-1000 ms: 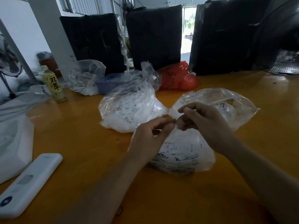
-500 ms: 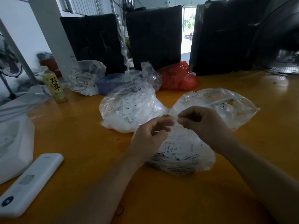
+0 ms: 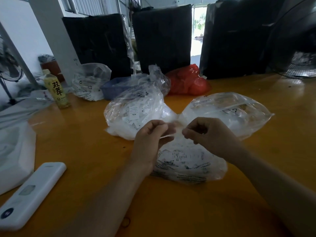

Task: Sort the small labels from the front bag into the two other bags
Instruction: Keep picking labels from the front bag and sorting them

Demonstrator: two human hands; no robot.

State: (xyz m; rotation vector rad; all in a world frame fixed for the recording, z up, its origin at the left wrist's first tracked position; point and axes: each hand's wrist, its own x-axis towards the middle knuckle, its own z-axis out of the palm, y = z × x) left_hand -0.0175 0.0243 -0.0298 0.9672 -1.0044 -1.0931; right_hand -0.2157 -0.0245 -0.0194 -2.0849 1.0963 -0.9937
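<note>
The front bag (image 3: 188,165), clear plastic with black print, lies on the orange table (image 3: 85,151) right before me. Behind it to the left stands a clear bag (image 3: 135,110) full of small white labels, one marked XXL. Behind it to the right lies a flatter clear bag (image 3: 230,110). My left hand (image 3: 150,141) and my right hand (image 3: 206,134) hover over the front bag's top, fingers curled. Each pinches an end of a blurred, thin white bit (image 3: 172,129) stretched between them; whether it is a label or bag plastic I cannot tell.
A white remote-like device (image 3: 29,194) lies front left beside a white bag (image 3: 13,154). A yellow drink bottle (image 3: 57,90), another clear bag (image 3: 90,81), a blue basin (image 3: 116,88) and a red bag (image 3: 188,81) stand further back. Black bundles (image 3: 162,36) line the far edge; a fan (image 3: 302,65) sits right.
My hands have drawn apart by a little, left hand going left and right hand right, with the thin white bit stretching between them. The bags have stayed put.
</note>
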